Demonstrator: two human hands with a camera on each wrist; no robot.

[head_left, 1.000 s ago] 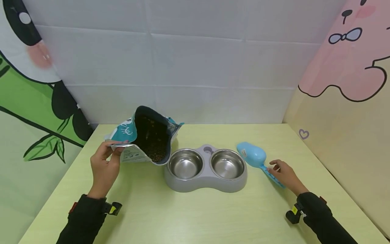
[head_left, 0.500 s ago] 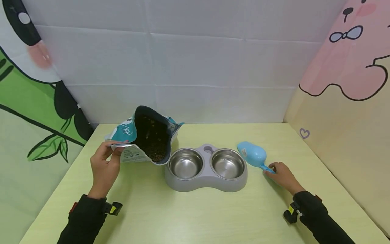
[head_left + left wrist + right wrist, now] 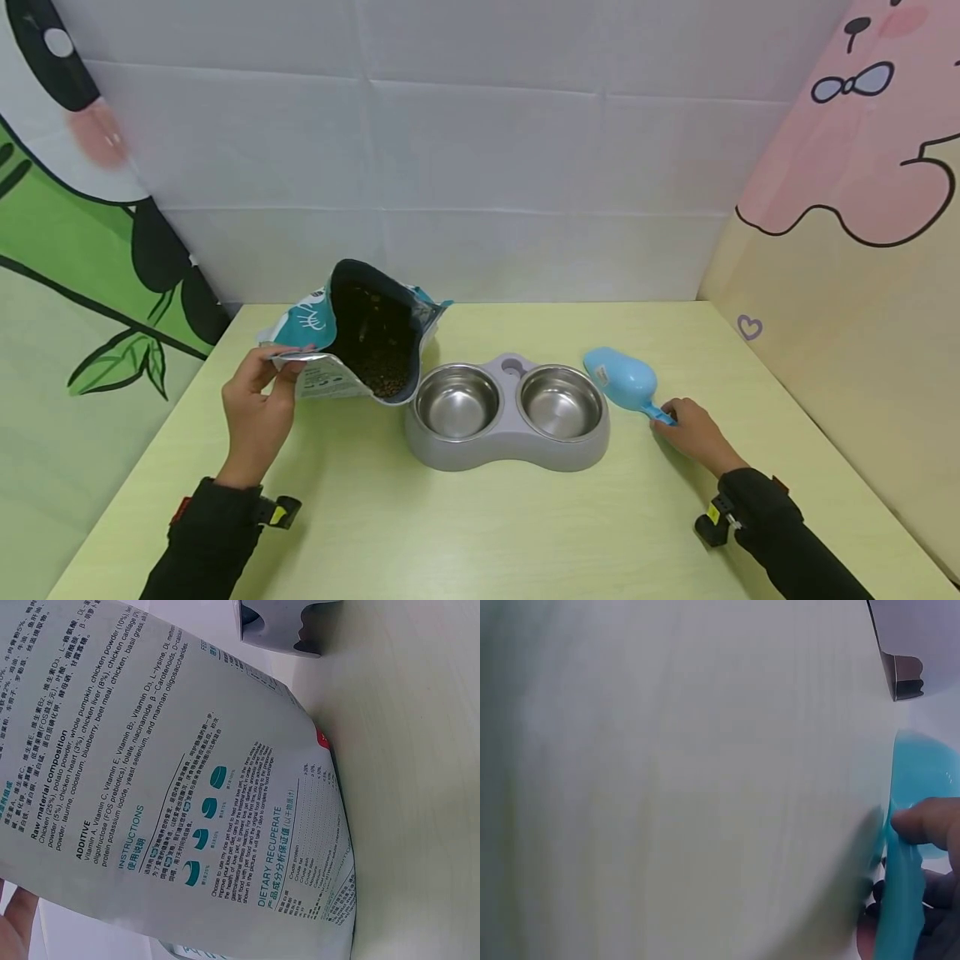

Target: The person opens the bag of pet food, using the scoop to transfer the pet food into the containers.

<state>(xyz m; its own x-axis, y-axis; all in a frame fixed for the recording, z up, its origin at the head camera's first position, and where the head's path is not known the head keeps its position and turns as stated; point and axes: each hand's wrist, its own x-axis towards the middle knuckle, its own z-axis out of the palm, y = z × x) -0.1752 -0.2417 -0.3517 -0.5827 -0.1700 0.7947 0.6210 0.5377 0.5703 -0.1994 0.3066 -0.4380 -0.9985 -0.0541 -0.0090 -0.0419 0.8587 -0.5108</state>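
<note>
My left hand (image 3: 258, 408) pinches the rim of an opened pet food bag (image 3: 330, 379), teal and silver, tilted so its mouth faces me. Brown kibble (image 3: 390, 375) shows deep inside. In the left wrist view the bag's printed back (image 3: 172, 787) fills most of the frame. On the right, my right hand (image 3: 697, 435) grips the handle of a blue scoop (image 3: 622, 379), thumb (image 3: 926, 823) on top and fingers curled beneath. The scoop lies with its rounded back up, beside the right bowl.
Between my hands stands a grey double feeder (image 3: 506, 450) with two steel bowls, left (image 3: 457, 404) and right (image 3: 561, 404), both bare inside. The bag's lower edge overlaps its left end. A pale wooden table (image 3: 480, 533) carries everything, with a white sheet (image 3: 480, 167) behind.
My right hand has moved from hovering over the scoop's handle to gripping it, with a small shift left. My left hand, the bag and the feeder have stayed put.
</note>
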